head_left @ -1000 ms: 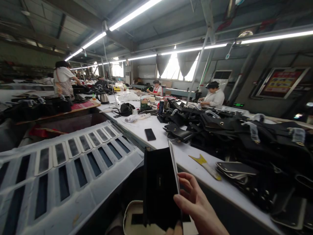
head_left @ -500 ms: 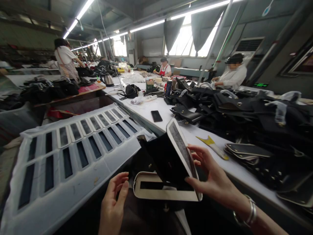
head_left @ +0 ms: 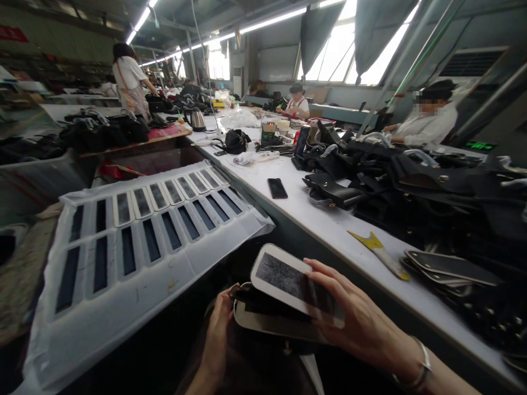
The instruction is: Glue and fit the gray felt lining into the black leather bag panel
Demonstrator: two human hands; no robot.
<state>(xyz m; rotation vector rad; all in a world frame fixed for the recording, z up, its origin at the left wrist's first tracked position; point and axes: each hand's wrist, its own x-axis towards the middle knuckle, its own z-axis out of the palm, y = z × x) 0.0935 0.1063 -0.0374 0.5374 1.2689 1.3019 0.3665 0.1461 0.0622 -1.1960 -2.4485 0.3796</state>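
A black bag piece (head_left: 267, 325) with a pale inner rim lies low in front of me. Over it, tilted, is a pale rounded panel (head_left: 284, 274) with a dark rectangle on its face. My right hand (head_left: 349, 312) grips the panel's right end, fingers on its upper edge and thumb side low. My left hand (head_left: 220, 323) pinches the dark left edge of the bag piece near its corner. To the left, a white-covered board (head_left: 156, 274) carries rows of dark strips and several pale rounded panels.
A phone (head_left: 277, 188) and a yellow-ended tool (head_left: 381, 255) lie on the white table (head_left: 296, 219). Black bags (head_left: 444, 181) are heaped at right. Beyond are a kettle (head_left: 195, 119) and people at work, one at left (head_left: 130, 82), another at right (head_left: 432, 118).
My left hand has moved right and closed on the bag piece's edge. The pale panel has tipped down from steep to flatter over the bag piece. The view has shifted.
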